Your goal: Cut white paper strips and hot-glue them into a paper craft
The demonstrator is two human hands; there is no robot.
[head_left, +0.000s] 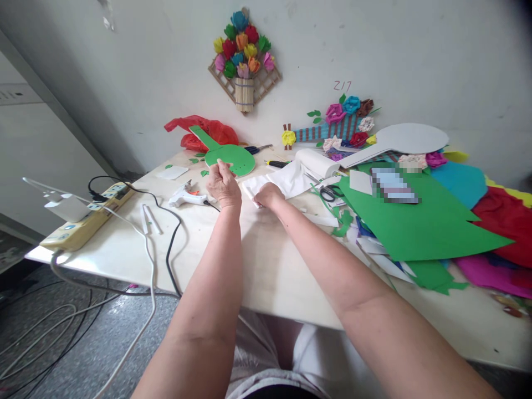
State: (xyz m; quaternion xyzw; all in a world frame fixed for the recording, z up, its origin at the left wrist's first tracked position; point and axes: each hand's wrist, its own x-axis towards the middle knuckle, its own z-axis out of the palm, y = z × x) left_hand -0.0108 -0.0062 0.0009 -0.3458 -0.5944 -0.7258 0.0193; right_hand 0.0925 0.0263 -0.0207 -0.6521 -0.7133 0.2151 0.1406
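Note:
My left hand (225, 184) is raised in a closed pinch just in front of the green paddle-shaped board (233, 159). Whatever its fingertips hold, if anything, is too small to make out. My right hand (269, 195) is closed on the near edge of a white sheet of thin paper (291, 176), which spreads back to a white roll (318, 162). A white glue gun (187, 195) lies left of my left hand. Black-handled scissors (330, 192) lie right of my right hand, partly among green scraps.
A yellow power strip (78, 224) with cables stands at the left edge. Two glue sticks (150, 219) lie nearby. Green sheets (415, 233), a phone (394, 185) and a white paddle-shaped cutout (409, 138) cover the right side. A cutter (277, 164) lies behind my hands.

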